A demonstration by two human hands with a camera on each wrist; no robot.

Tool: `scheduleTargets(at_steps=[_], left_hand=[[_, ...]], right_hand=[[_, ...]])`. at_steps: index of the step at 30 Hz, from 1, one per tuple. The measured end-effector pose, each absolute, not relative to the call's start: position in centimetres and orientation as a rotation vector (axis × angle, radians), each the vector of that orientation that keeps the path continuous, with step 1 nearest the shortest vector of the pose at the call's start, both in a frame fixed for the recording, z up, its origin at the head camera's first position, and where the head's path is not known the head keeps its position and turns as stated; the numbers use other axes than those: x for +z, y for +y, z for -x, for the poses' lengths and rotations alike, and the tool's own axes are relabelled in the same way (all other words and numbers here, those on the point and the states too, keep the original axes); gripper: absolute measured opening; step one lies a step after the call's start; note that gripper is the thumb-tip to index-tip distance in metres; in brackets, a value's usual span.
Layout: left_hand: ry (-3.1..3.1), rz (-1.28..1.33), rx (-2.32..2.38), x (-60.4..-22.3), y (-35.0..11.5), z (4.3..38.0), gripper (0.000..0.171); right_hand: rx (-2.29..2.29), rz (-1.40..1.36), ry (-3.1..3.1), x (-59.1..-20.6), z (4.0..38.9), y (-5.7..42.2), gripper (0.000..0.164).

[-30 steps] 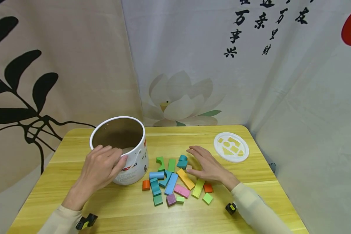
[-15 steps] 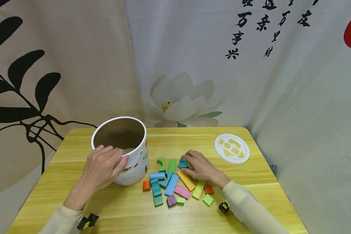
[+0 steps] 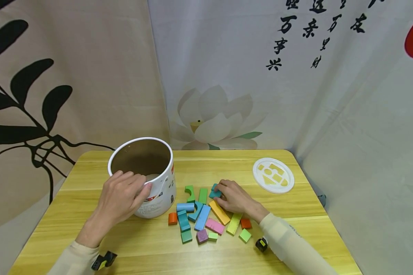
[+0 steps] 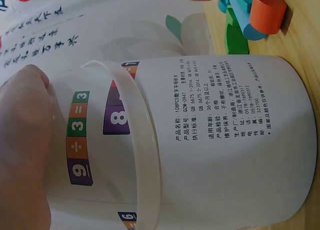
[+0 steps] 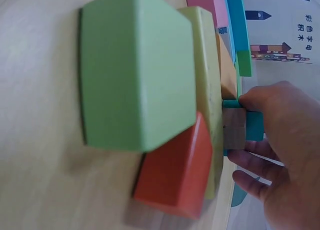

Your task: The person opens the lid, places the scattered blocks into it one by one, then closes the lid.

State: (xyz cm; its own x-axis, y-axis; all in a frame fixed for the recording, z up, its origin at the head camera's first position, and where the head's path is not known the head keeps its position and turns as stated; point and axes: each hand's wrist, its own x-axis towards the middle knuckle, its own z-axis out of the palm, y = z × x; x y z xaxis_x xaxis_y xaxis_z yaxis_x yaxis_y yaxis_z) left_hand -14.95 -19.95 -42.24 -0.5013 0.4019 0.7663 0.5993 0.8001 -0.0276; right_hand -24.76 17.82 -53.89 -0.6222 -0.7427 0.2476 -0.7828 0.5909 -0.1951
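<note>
My left hand (image 3: pixel 122 194) grips the near rim of a white bucket (image 3: pixel 160 196), thumb outside. In the left wrist view the bucket's printed side and pale handle (image 4: pixel 147 155) show. My right hand (image 3: pixel 235 198) is at the back of the spread of toy blocks, thumb and fingers round a teal block (image 3: pixel 215 194). The right wrist view shows this teal block (image 5: pixel 255 126) between thumb and fingertips, with a plain wooden cube (image 5: pixel 234 130) in front of it. Another small teal piece (image 3: pixel 214 186) lies behind it, partly covered by the fingers.
Several coloured blocks lie on the wooden table (image 3: pixel 141 252), among them a blue plank (image 3: pixel 202 217), an orange plank (image 3: pixel 219 212), a purple cube (image 3: pixel 202 236) and a red block (image 3: pixel 246 223). A white lid with cut-out shapes (image 3: pixel 278 190) lies at the back right. Cloth backdrops stand behind.
My right hand has moved left and down, its spread fingers closing round the teal block. The left hand stays on the bucket's rim.
</note>
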Motion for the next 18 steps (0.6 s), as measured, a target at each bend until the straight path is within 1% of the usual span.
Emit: scheduleTargets(at_steps=[10,18], left_hand=[[-2.168,0.733,-0.31,-42.2,-20.0,14.9,0.034],[-2.176,0.73,-0.312,-42.2,-20.0,14.8,0.033]], right_hand=[[0.456,-1.28,-2.684,-53.8,24.7,17.8,0.022],[0.505,-1.25,-2.702,-52.1,24.5,18.0,0.023]])
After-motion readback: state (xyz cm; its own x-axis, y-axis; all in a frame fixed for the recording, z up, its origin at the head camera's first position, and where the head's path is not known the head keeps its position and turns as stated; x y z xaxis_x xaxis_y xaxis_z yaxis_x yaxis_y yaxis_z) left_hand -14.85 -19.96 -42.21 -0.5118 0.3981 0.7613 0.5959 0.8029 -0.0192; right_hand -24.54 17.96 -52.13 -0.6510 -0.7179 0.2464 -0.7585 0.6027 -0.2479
